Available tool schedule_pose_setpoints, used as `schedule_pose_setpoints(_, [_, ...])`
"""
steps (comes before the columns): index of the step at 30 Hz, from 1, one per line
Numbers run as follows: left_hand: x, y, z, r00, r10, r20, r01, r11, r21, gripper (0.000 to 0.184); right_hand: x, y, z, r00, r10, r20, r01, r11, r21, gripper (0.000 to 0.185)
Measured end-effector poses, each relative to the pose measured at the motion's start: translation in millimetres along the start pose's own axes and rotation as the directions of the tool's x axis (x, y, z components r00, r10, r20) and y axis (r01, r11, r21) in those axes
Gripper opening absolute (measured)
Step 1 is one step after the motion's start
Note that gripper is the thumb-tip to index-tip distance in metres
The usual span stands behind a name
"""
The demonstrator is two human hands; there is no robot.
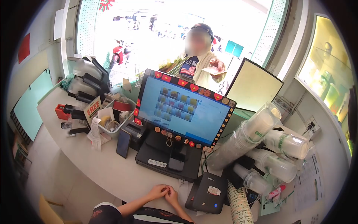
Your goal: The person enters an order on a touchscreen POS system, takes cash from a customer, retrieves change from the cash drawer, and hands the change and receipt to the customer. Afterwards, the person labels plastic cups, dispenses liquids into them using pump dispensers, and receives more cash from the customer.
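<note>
My left hand (159,191) and my right hand (172,195) rest together at the counter's (112,175) front edge, fingers curled and touching. Nothing shows between them. Just beyond them is the black cash drawer (167,164), with a phone (177,158) lying on it and a monitor (179,108) rising behind. The screen shows a grid of pictures. A black printer (210,193) sits to the right of my hands. Past the monitor, a person in a helmet (203,56) holds out what looks like paper or a banknote (213,71) in one hand.
Stacked plastic cups (257,127) and patterned paper cups (238,201) crowd the right. A second phone (123,143) stands left of the drawer, near a basket (121,127) of small items. Black-handled containers (87,84) line the back left.
</note>
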State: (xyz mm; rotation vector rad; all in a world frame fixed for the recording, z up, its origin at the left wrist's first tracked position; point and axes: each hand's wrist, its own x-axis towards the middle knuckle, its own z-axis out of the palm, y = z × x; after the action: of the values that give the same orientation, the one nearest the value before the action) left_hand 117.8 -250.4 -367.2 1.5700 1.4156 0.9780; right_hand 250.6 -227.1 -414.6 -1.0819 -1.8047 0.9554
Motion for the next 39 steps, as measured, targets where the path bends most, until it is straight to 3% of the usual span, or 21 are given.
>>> schedule_pose_setpoints(2, [4, 7, -5, 0.994, 0.101, -0.032, -0.101, 0.995, -0.001, 0.021, 0, -1, -1, 1.000, -0.003, -0.021, 0.003, 1.000, -0.017, 0.023])
schedule_pose_setpoints(5, [5, 2, -8, 0.994, 0.103, 0.030, -0.104, 0.994, 0.046, 0.022, -3, -4, -3, 0.982, 0.176, 0.069, -0.180, 0.982, 0.050, 0.031])
schedule_pose_setpoints(9, [1, -22, -17, 0.990, 0.098, 0.098, -0.103, 0.994, 0.047, 0.024, -2, -31, 1, 0.972, 0.234, 0.027, -0.230, 0.966, -0.117, 0.036])
schedule_pose_setpoints(11, [-5, -29, -28, 0.981, -0.035, 0.193, 0.028, 0.999, 0.036, 0.027, -1, -40, 7, 0.967, 0.256, 0.000, -0.248, 0.938, -0.243, 0.039])
schedule_pose_setpoints(12, [-10, -29, -35, 0.966, -0.102, 0.239, 0.096, 0.995, 0.036, 0.029, 0, -46, 9, 0.983, 0.178, -0.040, -0.181, 0.934, -0.307, 0.036])
schedule_pose_setpoints(14, [-17, -31, -47, 0.985, -0.003, 0.174, 0.008, 1.000, -0.025, 0.026, 5, -58, 16, 0.995, 0.010, -0.097, -0.051, 0.899, -0.434, 0.029])
schedule_pose_setpoints(20, [-28, -32, -82, 0.989, -0.001, 0.150, 0.007, 0.999, -0.039, 0.022, 13, -66, 37, 0.997, -0.050, -0.064, 0.016, 0.895, -0.445, 0.028])
schedule_pose_setpoints(23, [-25, -24, -92, 0.987, -0.058, 0.152, 0.065, 0.997, -0.044, 0.021, 13, -65, 48, 0.989, 0.146, 0.023, -0.121, 0.888, -0.444, 0.034])
schedule_pose_setpoints(26, [-18, -20, -99, 0.977, -0.119, 0.177, 0.141, 0.983, -0.118, 0.020, 13, -54, 60, 0.991, 0.124, -0.040, -0.129, 0.879, -0.459, 0.028])
schedule_pose_setpoints(29, [-15, -17, -101, 0.960, -0.170, 0.223, 0.210, 0.963, -0.167, 0.020, 15, -61, 60, 0.978, 0.200, -0.056, -0.203, 0.864, -0.461, 0.024])
schedule_pose_setpoints(32, [-13, -15, -103, 0.943, -0.185, 0.277, 0.245, 0.949, -0.197, 0.021, 18, -68, 62, 0.985, -0.025, -0.168, -0.057, 0.883, -0.467, 0.011])
schedule_pose_setpoints(33, [-11, -16, -105, 0.938, -0.182, 0.296, 0.250, 0.945, -0.210, 0.021, 15, -66, 64, 0.990, 0.048, -0.132, -0.105, 0.878, -0.467, 0.014])
schedule_pose_setpoints(35, [-6, -22, -103, 0.951, -0.125, 0.284, 0.171, 0.975, -0.144, 0.020, 15, -57, 60, 0.981, 0.183, -0.061, -0.189, 0.853, -0.486, 0.021])
schedule_pose_setpoints(39, [-5, -33, -95, 0.964, -0.067, 0.259, 0.094, 0.991, -0.092, 0.019, 12, -59, 60, 0.982, 0.177, -0.062, -0.184, 0.839, -0.512, 0.019])
